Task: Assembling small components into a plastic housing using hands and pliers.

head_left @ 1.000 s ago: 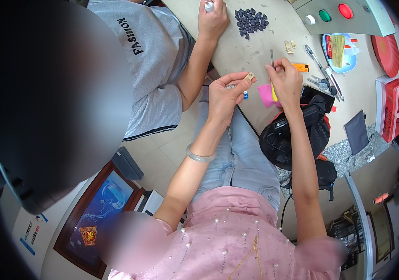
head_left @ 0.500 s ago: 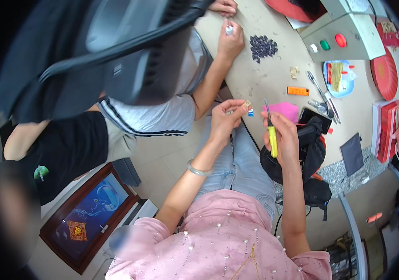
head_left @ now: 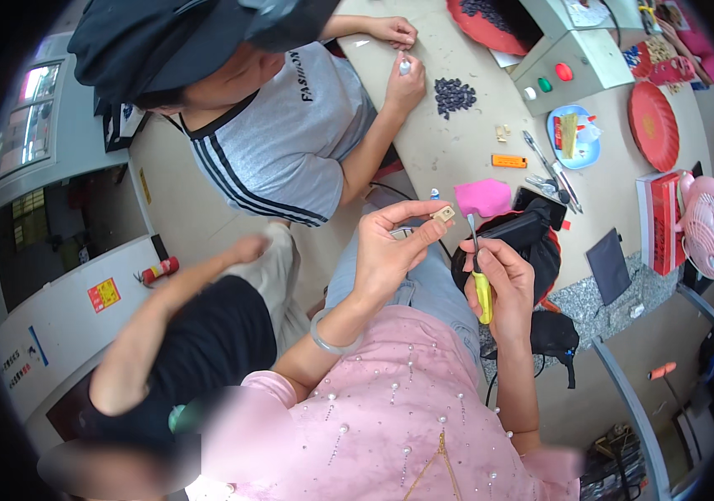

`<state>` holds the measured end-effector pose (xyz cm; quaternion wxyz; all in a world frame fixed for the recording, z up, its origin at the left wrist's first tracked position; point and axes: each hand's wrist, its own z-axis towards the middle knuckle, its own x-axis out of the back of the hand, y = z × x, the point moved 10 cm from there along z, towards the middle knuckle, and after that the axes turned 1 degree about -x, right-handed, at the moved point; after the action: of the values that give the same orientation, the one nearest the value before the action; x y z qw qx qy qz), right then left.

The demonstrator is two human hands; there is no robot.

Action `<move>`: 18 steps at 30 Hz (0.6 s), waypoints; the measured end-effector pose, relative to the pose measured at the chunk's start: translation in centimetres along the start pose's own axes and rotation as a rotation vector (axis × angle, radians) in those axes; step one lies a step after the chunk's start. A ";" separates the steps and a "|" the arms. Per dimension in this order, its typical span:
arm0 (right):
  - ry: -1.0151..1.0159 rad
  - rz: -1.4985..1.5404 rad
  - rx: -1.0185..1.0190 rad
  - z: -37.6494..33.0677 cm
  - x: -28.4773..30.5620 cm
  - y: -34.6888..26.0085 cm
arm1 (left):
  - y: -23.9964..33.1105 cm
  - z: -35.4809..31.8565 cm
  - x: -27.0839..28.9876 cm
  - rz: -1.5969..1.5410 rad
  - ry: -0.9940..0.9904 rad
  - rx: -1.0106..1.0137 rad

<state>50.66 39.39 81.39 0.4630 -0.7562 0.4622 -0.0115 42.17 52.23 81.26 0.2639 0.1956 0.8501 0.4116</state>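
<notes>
My left hand pinches a small beige block with a dark hole in its face between thumb and fingertips. To its right, my right hand is closed round the yellow handle of a screwdriver. The screwdriver's thin metal shaft points up and away from me, its tip apart from the block. Just beyond both hands, a pink sheet lies at the table edge. A tiny blue-and-white object shows behind the left fingertips; its kind is unclear.
On the table lie an orange lighter, beige bits, pens, a pile of dark pieces and a blue tray. A black bag sits beside my right hand. A co-worker's hand holds something small.
The whole view has shifted, showing more of the co-workers. Both hands are a little nearer me. The block's holed face now shows more clearly, and both grips stay closed.
</notes>
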 end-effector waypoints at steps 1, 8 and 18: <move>0.016 0.000 0.014 -0.6 0.2 -0.4 | 0.0 -0.1 -0.5 0.000 -0.016 -0.003; 0.102 -0.062 0.129 -3.0 0.7 -2.3 | -0.4 -0.6 -2.4 0.010 -0.083 0.000; 0.053 -0.119 0.129 -2.9 -0.3 -2.2 | -0.2 -0.9 -2.2 -0.073 -0.093 -0.015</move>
<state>50.74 37.88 84.77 0.4969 -0.7504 0.4269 -0.0885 43.32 50.38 82.15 0.3194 0.1813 0.8405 0.3983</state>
